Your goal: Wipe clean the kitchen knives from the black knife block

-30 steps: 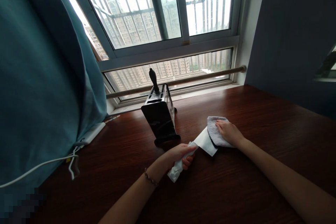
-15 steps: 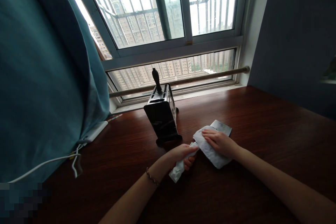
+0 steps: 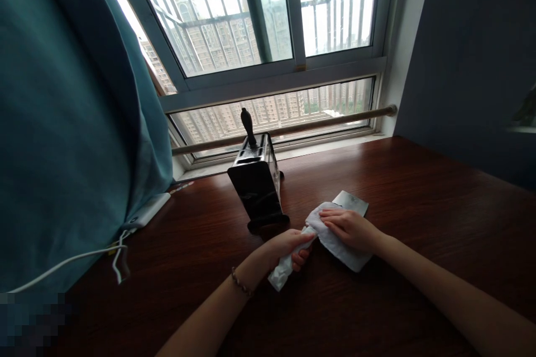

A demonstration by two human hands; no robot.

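A wide-bladed kitchen knife (image 3: 352, 202) lies flat on the table, its bare metal end showing past a white cloth (image 3: 330, 240). My left hand (image 3: 288, 248) is closed around its handle, which is wrapped in crumpled white paper or plastic (image 3: 281, 274). Across the blade, my right hand (image 3: 349, 227) presses the cloth down, fingers close together over it. Most of the blade is hidden under the cloth and hand. Beyond my left hand stands a black knife block (image 3: 257, 192) with one dark knife handle (image 3: 248, 125) sticking up from its slots.
The dark reddish wooden table (image 3: 419, 195) reaches back to a barred window (image 3: 268, 106) with a rail (image 3: 326, 122) across it. At left hang blue curtains (image 3: 84, 122), beside a white power strip (image 3: 148, 211) with white cables (image 3: 67, 262).
My right hand and the cloth have shifted very slightly left along the blade. My left hand keeps its hold on the wrapped handle. The knife block stays where it was.
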